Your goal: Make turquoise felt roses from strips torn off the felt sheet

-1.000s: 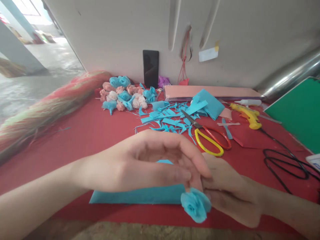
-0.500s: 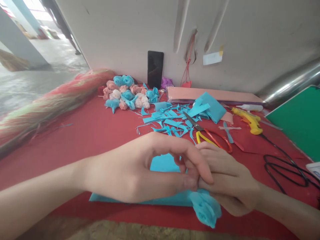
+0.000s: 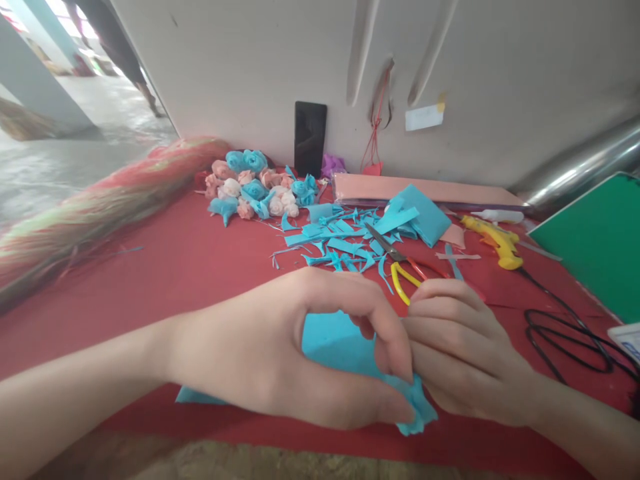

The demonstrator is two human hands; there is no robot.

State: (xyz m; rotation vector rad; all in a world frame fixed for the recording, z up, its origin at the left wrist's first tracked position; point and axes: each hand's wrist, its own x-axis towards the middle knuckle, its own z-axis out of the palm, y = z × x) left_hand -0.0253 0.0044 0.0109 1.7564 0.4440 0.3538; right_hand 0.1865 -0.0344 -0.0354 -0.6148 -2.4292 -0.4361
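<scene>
My left hand (image 3: 280,353) reaches in from the left, thumb and fingers bent round a blue crepe-paper rose (image 3: 423,407) near the table's front edge. Its ruffled petals poke out past the thumb tip. Close against it on the right, my right hand (image 3: 465,360) is closed, knuckles up; whatever its fingers grip is hidden. Below both hands lies a flat blue crepe-paper sheet (image 3: 335,340), partly covered by the left hand. Beyond the right hand, scissors (image 3: 400,263) with red and yellow handles rest beside blue paper scraps (image 3: 345,240).
A heap of blue, pink and white paper roses (image 3: 255,187) sits at the back left, near an upright phone (image 3: 310,139). A yellow glue gun (image 3: 495,240) with a black cable (image 3: 565,343) lies at right, before a green board (image 3: 595,240). A grassy bundle (image 3: 120,187) borders the left.
My right hand has shifted slightly right and its fingers have drawn back. The left thumb now lies across the rose, which sits higher and shows less. A person in the background has moved.
</scene>
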